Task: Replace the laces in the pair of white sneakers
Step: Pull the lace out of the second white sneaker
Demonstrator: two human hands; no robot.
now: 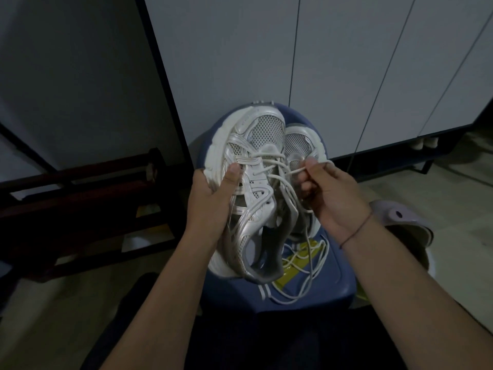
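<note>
over blue stool (306,289), left hand (210,198) grips sneaker (253,166) side, right hand (328,190) pinches lace (293,172)

A home, most likely its hallway: tall white cabinet doors (346,76) fill the far wall, with pale slippers (424,143) tucked in the open gap beneath them at the right. A dark wooden rack (80,198) stands at the left, a lilac clog (400,218) lies on the pale tiled floor (466,188) near right, and white sneakers (266,129) are over a blue plastic stool (306,288)
</note>
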